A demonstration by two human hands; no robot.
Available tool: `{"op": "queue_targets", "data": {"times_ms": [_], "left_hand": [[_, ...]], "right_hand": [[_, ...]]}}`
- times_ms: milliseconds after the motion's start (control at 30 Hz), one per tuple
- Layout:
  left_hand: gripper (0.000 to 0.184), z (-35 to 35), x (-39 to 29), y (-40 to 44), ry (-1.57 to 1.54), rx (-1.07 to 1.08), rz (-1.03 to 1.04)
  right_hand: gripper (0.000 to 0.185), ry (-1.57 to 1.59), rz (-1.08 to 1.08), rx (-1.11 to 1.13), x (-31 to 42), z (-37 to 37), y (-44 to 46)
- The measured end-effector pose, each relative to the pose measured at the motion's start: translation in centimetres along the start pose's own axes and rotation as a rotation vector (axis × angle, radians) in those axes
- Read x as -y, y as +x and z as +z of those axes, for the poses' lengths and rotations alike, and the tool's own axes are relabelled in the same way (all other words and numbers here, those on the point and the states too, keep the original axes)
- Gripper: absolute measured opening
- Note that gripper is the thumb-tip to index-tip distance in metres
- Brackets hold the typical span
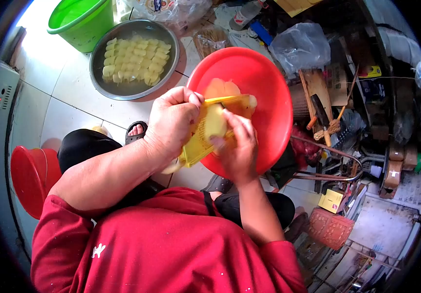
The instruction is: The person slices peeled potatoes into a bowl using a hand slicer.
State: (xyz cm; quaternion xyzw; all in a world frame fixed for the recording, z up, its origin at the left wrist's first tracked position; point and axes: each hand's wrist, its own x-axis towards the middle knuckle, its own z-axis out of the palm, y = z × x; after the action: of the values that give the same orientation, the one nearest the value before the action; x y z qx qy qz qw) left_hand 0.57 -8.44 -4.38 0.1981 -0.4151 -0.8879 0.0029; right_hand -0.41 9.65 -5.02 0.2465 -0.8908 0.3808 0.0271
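Note:
My left hand (171,117) grips the upper end of a yellow slicer (197,148), held at a slant over a red basin (271,97). A peeled potato (215,122) lies against the slicer's face. My right hand (240,146) is closed on the potato, its fingers partly blurred. Thin potato slices (220,88) rest in the basin behind the slicer. Part of the slicer's frame is hidden by my hands.
A metal bowl (170,66) of skewered potato slices stands on the tiled floor beside a green bucket (86,29). At left is a red bucket (27,180). On the right lie a clear plastic bag (300,46), a hammer (320,111) and clutter.

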Motion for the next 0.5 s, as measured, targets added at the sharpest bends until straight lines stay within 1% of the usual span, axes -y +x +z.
{"op": "queue_targets", "data": {"times_ms": [67, 100, 133, 167, 233, 267, 300, 333, 367, 400, 433, 500], "left_hand": [[0.012, 0.1, 0.1, 0.0, -0.003, -0.002, -0.004], [0.011, 0.1, 0.1, 0.0, -0.005, -0.002, -0.013], [0.009, 0.1, 0.1, -0.2, -0.034, 0.002, -0.035], [0.009, 0.3, -0.1, -0.3, -0.034, 0.005, -0.035], [0.019, 0.6, -0.5, -0.3, 0.023, 0.013, -0.074], [0.019, 0.5, -0.4, -0.1, 0.021, 0.012, -0.072], [0.015, 0.3, -0.2, 0.2, -0.012, -0.010, -0.054], [0.012, 0.2, 0.0, 0.4, -0.044, -0.031, -0.035], [0.012, 0.1, 0.0, 0.4, -0.043, -0.033, -0.038], [0.013, 0.1, 0.1, 0.3, -0.054, -0.026, -0.023], [0.013, 0.0, 0.2, 0.2, -0.065, -0.018, -0.008], [0.013, 0.1, 0.1, 0.1, -0.047, -0.007, 0.000]], "right_hand": [[0.060, 0.067, 0.198, -0.044, -4.4, 0.3, 0.2], [0.055, 0.084, 0.218, -0.101, -7.5, 0.7, 0.2], [0.053, 0.034, 0.270, -0.124, -9.8, 0.7, 0.3], [0.052, -0.019, 0.322, -0.147, -11.1, 0.6, 0.3], [0.052, -0.028, 0.333, -0.131, -10.6, 0.5, 0.6], [0.052, -0.034, 0.347, -0.109, -10.3, 0.5, 0.8], [0.053, 0.056, 0.251, -0.096, -9.0, 0.7, 0.6], [0.057, 0.107, 0.216, -0.033, -5.3, 0.3, 0.7], [0.061, 0.041, 0.032, -0.011, -2.9, 0.3, 0.4], [0.064, -0.011, -0.088, 0.022, 0.7, -0.1, 0.5], [0.065, 0.045, -0.095, 0.030, 2.2, 0.0, 0.1], [0.062, 0.054, -0.069, -0.008, 1.2, 0.3, 0.2]]}}
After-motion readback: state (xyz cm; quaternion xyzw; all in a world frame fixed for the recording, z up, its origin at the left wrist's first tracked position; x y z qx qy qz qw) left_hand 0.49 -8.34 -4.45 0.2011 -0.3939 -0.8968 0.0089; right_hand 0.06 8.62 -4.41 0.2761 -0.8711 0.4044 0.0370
